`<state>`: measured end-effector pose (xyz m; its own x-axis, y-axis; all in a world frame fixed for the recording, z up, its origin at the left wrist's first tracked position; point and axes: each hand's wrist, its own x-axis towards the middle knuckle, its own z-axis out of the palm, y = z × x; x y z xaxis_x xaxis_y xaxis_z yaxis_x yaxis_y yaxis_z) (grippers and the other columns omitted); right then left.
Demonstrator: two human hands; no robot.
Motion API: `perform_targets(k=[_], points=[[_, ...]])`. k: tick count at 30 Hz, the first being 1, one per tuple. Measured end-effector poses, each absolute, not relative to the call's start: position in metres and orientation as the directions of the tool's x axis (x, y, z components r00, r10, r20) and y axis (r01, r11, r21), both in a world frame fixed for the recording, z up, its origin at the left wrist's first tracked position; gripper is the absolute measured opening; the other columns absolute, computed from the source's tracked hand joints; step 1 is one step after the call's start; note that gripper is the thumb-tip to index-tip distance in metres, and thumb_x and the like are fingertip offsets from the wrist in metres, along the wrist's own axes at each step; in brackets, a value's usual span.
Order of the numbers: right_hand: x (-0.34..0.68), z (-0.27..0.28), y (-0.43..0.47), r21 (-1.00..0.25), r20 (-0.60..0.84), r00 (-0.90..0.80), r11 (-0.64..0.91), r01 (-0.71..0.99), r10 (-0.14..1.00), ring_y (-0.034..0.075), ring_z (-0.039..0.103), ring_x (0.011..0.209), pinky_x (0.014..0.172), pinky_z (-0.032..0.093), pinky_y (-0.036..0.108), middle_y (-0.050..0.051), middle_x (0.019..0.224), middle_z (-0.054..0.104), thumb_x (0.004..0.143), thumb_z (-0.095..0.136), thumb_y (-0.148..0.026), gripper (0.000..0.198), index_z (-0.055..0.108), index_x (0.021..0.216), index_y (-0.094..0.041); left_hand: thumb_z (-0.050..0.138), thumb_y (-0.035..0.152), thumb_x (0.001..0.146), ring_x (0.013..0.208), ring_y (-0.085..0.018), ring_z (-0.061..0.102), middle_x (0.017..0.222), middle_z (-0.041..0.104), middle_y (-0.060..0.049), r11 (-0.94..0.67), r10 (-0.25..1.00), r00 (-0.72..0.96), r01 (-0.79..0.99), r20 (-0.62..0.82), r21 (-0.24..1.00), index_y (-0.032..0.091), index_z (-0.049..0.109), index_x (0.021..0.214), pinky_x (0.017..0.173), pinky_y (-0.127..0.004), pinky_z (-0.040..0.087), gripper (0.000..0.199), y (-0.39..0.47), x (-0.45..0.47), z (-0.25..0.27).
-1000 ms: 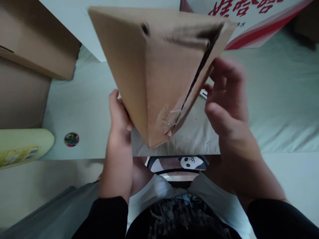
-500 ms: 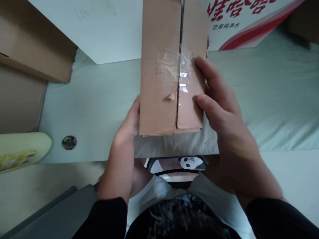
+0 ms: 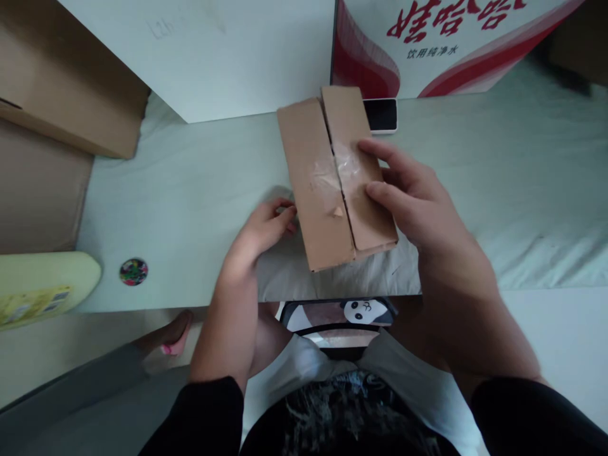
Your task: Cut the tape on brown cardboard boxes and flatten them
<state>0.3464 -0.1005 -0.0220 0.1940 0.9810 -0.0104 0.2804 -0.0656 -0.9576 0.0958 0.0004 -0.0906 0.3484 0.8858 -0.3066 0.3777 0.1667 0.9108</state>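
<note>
A small brown cardboard box (image 3: 316, 218) lies slanted in front of me, its two top flaps meeting at a seam with clear tape (image 3: 349, 166) across the middle. My right hand (image 3: 411, 193) grips the box's right side, with the thumb and a finger on the right flap and the other fingers down its side. Close to the left edge of the box is my left hand (image 3: 268, 228), fingers loosely curled and not gripping it. I cannot tell whether its fingertips touch the cardboard. A phone-like device (image 3: 382, 116) with a dark screen lies partly behind the box.
Large white cartons, one with red print (image 3: 365, 57), stand at the back of the green cloth surface (image 3: 190, 190). Brown boxes (image 3: 71, 82), a pale yellow bottle (image 3: 47, 272) and a round colourful disc (image 3: 133, 272) are at left. Another person's foot (image 3: 178, 335) shows below.
The box has come down and turned aslant, uncovering the phone-like device and more of the red carton. My left hand has let go of its left side; my right hand keeps hold.
</note>
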Motion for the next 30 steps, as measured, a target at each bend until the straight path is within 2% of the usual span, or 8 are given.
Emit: perform_targets(k=[3, 6, 10, 14, 18, 21, 26, 30], points=[[0.347, -0.022, -0.099, -0.942, -0.005, 0.134, -0.05, 0.332, 0.991, 0.033, 0.064, 0.14, 0.113, 0.061, 0.054, 0.002, 0.15, 0.067, 0.091, 0.064, -0.033, 0.058, 0.063, 0.149, -0.034, 0.077, 0.036, 0.087, 0.058, -0.017, 0.066, 0.068, 0.071, 0.001, -0.079, 0.967, 0.256, 0.375, -0.021, 0.924, 0.024, 0.073, 0.094, 0.053, -0.028, 0.049, 0.014, 0.004, 0.091, -0.087], [0.345, -0.021, -0.1, -0.927, 0.006, 0.129, -0.042, 0.373, 0.992, 0.033, 0.064, 0.139, 0.11, 0.062, 0.053, 0.004, 0.147, 0.068, 0.093, 0.064, -0.038, 0.057, 0.062, 0.15, -0.034, 0.071, 0.046, 0.096, 0.086, -0.02, 0.075, 0.09, 0.076, -0.002, -0.34, 0.939, 0.174, 0.315, 0.298, 0.886, 0.027, 0.069, 0.108, 0.07, -0.031, 0.059, 0.022, -0.005, 0.094, -0.072], [0.348, -0.026, -0.101, -0.929, 0.026, 0.105, -0.015, 0.37, 0.994, 0.03, 0.064, 0.14, 0.111, 0.061, 0.048, 0.002, 0.159, 0.06, 0.094, 0.064, -0.044, 0.058, 0.059, 0.151, -0.034, 0.057, 0.06, 0.104, 0.128, -0.028, 0.069, 0.133, 0.073, -0.008, -0.611, 0.778, 0.383, 0.28, 0.498, 0.74, 0.031, 0.065, 0.126, 0.105, -0.046, 0.06, 0.038, -0.024, 0.105, -0.052], [0.377, -0.044, -0.095, -0.958, 0.063, 0.263, -0.016, 0.287, 0.963, 0.027, 0.073, 0.12, 0.096, 0.063, 0.044, 0.004, 0.155, 0.062, 0.096, 0.057, -0.053, 0.059, 0.051, 0.153, -0.038, 0.051, 0.056, 0.108, 0.143, -0.032, 0.06, 0.149, 0.063, -0.008, -0.719, 0.666, 0.533, 0.27, 0.523, 0.64, 0.038, 0.062, 0.134, 0.121, -0.053, 0.048, 0.034, -0.03, 0.112, -0.051], [0.409, -0.06, -0.092, -0.818, 0.06, 0.583, -0.295, 0.493, 0.81, 0.026, 0.072, 0.096, 0.087, 0.058, 0.043, 0.013, 0.12, 0.075, 0.091, 0.061, -0.042, 0.034, 0.066, 0.121, -0.026, 0.05, 0.056, 0.108, 0.141, -0.033, 0.06, 0.146, 0.062, -0.011, -0.71, 0.678, 0.523, 0.282, 0.517, 0.645, 0.034, 0.062, 0.133, 0.118, -0.052, 0.051, 0.035, -0.027, 0.11, -0.058], [0.412, -0.065, -0.094, -0.624, -0.097, 0.496, -0.441, 0.645, 0.863, 0.027, 0.07, 0.089, 0.085, 0.056, 0.046, 0.013, 0.11, 0.077, 0.085, 0.071, -0.042, 0.033, 0.071, 0.112, -0.023, 0.048, 0.061, 0.108, 0.143, -0.034, 0.058, 0.147, 0.061, -0.012, -0.685, 0.703, 0.518, 0.31, 0.487, 0.659, 0.033, 0.062, 0.132, 0.115, -0.052, 0.053, 0.04, -0.028, 0.108, -0.059], [0.397, -0.066, -0.094, -0.336, -0.273, 0.37, -0.448, 0.829, 0.888, 0.034, 0.071, 0.098, 0.082, 0.054, 0.046, 0.014, 0.107, 0.077, 0.085, 0.069, -0.033, 0.027, 0.075, 0.109, -0.022, 0.047, 0.064, 0.107, 0.144, -0.034, 0.056, 0.148, 0.06, -0.011, -0.675, 0.709, 0.517, 0.3, 0.48, 0.674, 0.035, 0.062, 0.133, 0.113, -0.052, 0.054, 0.041, -0.028, 0.108, -0.06], [0.395, -0.055, -0.091, -0.353, -0.198, 0.429, -0.472, 0.808, 0.882, 0.036, 0.072, 0.098, 0.085, 0.055, 0.049, 0.013, 0.106, 0.078, 0.086, 0.062, -0.025, 0.037, 0.073, 0.121, -0.021, 0.047, 0.062, 0.107, 0.143, -0.032, 0.057, 0.147, 0.061, -0.011, -0.676, 0.711, 0.511, 0.307, 0.484, 0.67, 0.036, 0.062, 0.132, 0.112, -0.051, 0.055, 0.04, -0.027, 0.108, -0.062]])
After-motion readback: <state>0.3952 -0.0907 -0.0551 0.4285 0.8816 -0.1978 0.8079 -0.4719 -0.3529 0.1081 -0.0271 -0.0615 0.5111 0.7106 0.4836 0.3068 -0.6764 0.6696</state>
